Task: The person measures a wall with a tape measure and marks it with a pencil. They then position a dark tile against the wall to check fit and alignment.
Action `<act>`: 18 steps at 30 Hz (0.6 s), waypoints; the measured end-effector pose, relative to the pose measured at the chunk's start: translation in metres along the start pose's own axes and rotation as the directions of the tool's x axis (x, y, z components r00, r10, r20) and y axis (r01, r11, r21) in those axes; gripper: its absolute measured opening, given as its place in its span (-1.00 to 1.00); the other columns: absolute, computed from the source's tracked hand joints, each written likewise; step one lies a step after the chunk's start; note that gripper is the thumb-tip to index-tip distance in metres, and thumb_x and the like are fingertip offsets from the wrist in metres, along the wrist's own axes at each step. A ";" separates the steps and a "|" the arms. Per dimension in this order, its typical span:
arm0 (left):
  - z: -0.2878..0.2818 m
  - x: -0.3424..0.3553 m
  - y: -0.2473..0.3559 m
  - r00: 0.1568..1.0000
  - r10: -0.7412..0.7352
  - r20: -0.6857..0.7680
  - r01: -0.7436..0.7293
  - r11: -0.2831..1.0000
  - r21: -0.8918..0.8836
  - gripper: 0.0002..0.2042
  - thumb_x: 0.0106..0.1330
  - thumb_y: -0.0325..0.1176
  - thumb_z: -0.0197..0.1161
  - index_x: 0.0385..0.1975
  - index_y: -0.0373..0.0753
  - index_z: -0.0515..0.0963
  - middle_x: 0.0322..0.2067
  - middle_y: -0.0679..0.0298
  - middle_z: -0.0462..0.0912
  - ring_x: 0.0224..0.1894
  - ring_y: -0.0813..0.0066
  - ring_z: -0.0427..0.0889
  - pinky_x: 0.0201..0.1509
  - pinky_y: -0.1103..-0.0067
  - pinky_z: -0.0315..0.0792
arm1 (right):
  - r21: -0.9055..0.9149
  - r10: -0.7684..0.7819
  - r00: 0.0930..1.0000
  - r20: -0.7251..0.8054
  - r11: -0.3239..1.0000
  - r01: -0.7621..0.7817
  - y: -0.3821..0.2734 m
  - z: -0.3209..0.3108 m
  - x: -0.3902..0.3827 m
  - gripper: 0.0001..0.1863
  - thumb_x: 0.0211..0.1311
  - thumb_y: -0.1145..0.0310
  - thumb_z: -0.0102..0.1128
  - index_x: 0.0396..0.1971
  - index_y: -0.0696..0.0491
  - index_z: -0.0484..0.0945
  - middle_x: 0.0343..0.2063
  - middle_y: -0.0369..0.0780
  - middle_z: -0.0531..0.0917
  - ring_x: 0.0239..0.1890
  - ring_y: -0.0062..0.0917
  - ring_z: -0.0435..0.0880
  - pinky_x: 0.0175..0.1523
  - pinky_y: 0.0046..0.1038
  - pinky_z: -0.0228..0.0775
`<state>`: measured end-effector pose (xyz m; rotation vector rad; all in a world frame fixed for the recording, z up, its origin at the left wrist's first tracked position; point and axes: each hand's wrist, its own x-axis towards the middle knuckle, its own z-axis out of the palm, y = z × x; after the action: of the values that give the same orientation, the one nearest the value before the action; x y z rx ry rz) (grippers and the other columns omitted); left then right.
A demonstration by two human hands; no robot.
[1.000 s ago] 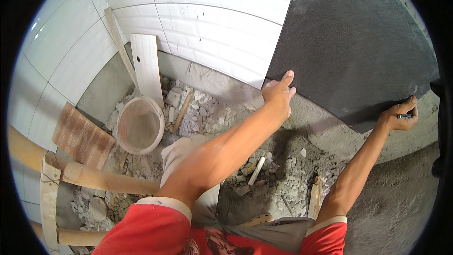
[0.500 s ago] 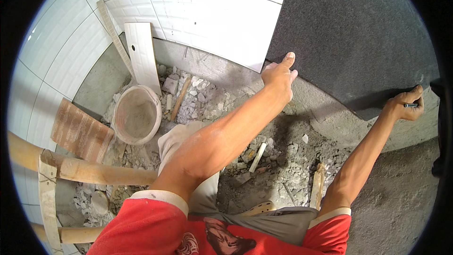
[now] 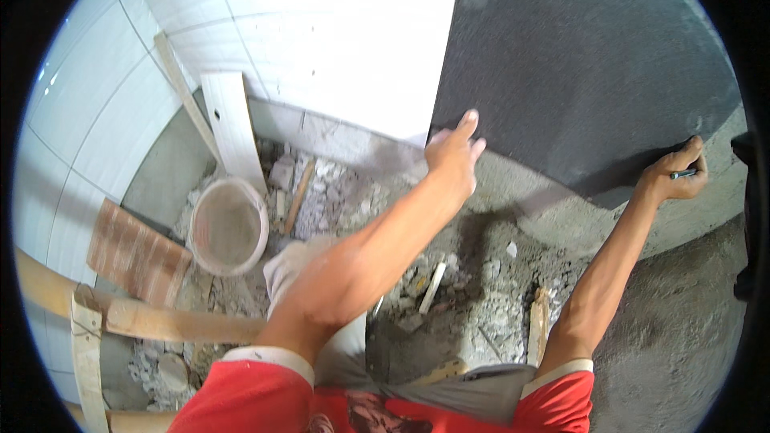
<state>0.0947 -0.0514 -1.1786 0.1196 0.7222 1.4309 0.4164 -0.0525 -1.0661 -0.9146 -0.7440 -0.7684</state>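
A large dark grey tile [image 3: 577,72] stands against the wall beside the white tiles [image 3: 353,48]. My left hand [image 3: 454,162] grips its lower edge near the corner by the white tile, thumb on the face and fingers curled underneath. At the lower right corner my right hand [image 3: 662,183] is closed around the tile's edge. A slim dark pen [image 3: 683,174] is tucked in the fingers of that hand. The fingertips behind the tile are hidden.
Rubble covers the floor below, with a round bucket [image 3: 229,226] at left. Near it are a pale plank [image 3: 233,128] with a hole, a brown patterned tile [image 3: 136,250] and a wooden pole [image 3: 184,311]. A wood scrap [image 3: 538,327] lies by my right arm.
The view has shifted, so the tile, bucket and walls sit a little lower and further left. Both hands keep their grip on the tile, and the pen stays in my right hand.
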 end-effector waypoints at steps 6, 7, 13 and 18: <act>0.000 0.002 -0.002 0.998 0.000 -0.060 0.004 0.997 0.073 -0.29 0.32 -0.37 0.48 0.29 -0.62 0.21 0.33 -0.22 0.27 0.33 0.00 0.40 0.44 0.35 0.51 | -0.046 0.073 0.997 -0.031 0.996 -0.074 -0.013 0.000 -0.005 -0.55 0.42 -0.01 0.32 -0.21 0.17 0.63 -0.26 -0.18 0.63 -0.18 -0.46 0.60 0.04 -0.37 0.45; 0.001 0.002 -0.002 0.998 -0.002 -0.067 0.005 0.999 0.041 -0.26 0.31 -0.38 0.48 0.31 -0.64 0.17 0.35 -0.25 0.23 0.37 -0.04 0.37 0.45 0.33 0.50 | -0.046 0.102 0.995 -0.020 0.994 -0.103 -0.016 0.000 -0.005 -0.56 0.43 0.00 0.31 -0.21 0.16 0.64 -0.25 -0.19 0.62 -0.17 -0.45 0.59 0.05 -0.36 0.44; 0.002 0.001 -0.001 0.997 -0.008 -0.078 0.008 1.000 -0.002 -0.24 0.29 -0.41 0.49 0.31 -0.63 0.14 0.33 -0.21 0.28 0.39 -0.04 0.32 0.41 0.26 0.53 | -0.109 0.131 0.991 -0.030 0.985 -0.134 -0.023 0.000 -0.004 -0.58 0.46 0.01 0.28 -0.19 0.14 0.64 -0.22 -0.20 0.60 -0.12 -0.43 0.57 0.10 -0.33 0.41; 0.001 0.002 -0.001 0.998 0.002 -0.067 -0.002 1.000 0.000 -0.31 0.28 -0.42 0.49 0.26 -0.59 0.21 0.24 -0.11 0.38 0.31 0.01 0.39 0.39 0.27 0.56 | -0.125 0.144 0.989 -0.028 0.981 -0.146 -0.025 -0.001 -0.005 -0.58 0.46 0.01 0.27 -0.17 0.14 0.64 -0.18 -0.18 0.60 -0.07 -0.39 0.57 0.11 -0.31 0.41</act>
<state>0.0961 -0.0497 -1.1796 0.0731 0.7769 1.4423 0.3936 -0.0618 -1.0608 -1.0630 -0.6095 -0.7004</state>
